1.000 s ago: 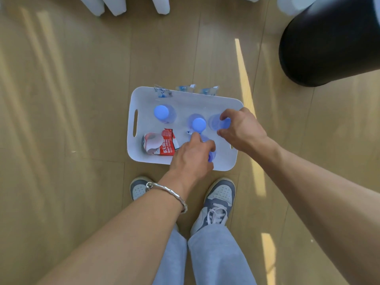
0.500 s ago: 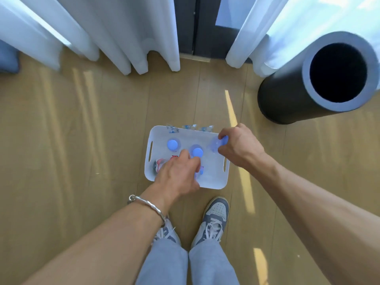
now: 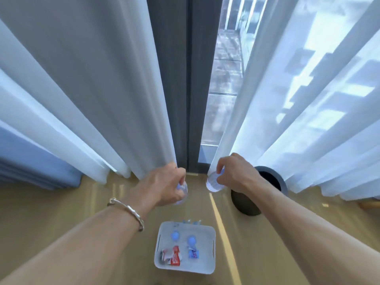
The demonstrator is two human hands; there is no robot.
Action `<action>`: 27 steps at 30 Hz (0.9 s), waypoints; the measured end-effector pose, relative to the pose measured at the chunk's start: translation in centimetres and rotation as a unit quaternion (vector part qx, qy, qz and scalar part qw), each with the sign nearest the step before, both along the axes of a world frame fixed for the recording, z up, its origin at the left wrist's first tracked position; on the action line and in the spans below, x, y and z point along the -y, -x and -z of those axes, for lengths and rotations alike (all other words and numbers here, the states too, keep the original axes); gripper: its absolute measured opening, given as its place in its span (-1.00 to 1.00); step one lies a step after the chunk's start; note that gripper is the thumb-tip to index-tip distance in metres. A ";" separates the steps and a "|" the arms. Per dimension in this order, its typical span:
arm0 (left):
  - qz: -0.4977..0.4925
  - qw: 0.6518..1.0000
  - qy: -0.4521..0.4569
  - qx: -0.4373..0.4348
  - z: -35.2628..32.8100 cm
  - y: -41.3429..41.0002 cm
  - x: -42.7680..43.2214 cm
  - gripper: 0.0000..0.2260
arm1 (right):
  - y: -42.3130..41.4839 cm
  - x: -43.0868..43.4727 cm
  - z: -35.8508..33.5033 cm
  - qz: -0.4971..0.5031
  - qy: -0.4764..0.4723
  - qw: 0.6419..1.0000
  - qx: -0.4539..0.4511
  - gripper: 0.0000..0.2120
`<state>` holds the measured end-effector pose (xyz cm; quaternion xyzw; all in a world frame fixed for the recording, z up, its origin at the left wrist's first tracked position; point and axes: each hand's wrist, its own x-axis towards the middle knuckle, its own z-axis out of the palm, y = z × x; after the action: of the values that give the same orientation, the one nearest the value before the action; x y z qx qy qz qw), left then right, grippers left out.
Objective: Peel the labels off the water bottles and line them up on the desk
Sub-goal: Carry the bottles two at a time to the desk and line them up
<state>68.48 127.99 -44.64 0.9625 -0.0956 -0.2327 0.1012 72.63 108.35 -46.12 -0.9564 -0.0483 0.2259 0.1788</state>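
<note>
**Over a wooden floor, two water bottles are hanging in bare hands**

Beside a curtained window, a person is holding one clear bottle in each hand, out over the floor (image 3: 61, 212) and well above a white tray (image 3: 204, 231). The left hand (image 3: 164, 184), with a bracelet (image 3: 127, 210) at the wrist, is curling its fingers round the top of the left bottle (image 3: 183, 192). The right hand (image 3: 234, 173) is pinching the right bottle (image 3: 213, 183) near its blue cap. Both bottles are appearing to hang cap-up, their long axes running roughly top to bottom and foreshortened toward the lens; their exact tilt cannot be told. No label is showing on either.

Down in the tray, a third bottle (image 3: 175, 236) and a fourth bottle (image 3: 191, 241) are standing upright. A crumpled red label (image 3: 172, 257) and a blue label (image 3: 193, 254) are lying beside them, so the peeling is looking at least partly done. Whether the standing pair are carrying labels cannot be told from above. The desk is not appearing in view and no row is showing, so the lining-up is looking like the work remaining. A dark bin (image 3: 246, 204) is standing on the floor behind the right hand.
</note>
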 end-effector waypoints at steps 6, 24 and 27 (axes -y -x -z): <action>0.038 0.994 -0.019 0.105 -16.9 -4.2 -0.2 -0.95 | -3.8 0.7 -15.8 -0.019 0.006 0.995 0.097 -0.89; 0.068 0.890 -0.137 0.430 -54.6 -2.6 1.1 -0.89 | -2.7 1.5 -56.0 -0.046 -0.021 0.937 0.345 -0.76; 0.057 0.871 -0.143 0.466 -58.3 -1.7 1.4 -0.89 | -1.5 1.1 -59.4 -0.052 -0.023 0.928 0.367 -0.75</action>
<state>70.15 126.60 13.64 0.9560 -0.1524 0.2265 -0.1074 74.18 107.26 13.25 -0.9641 -0.1656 -0.1335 0.1587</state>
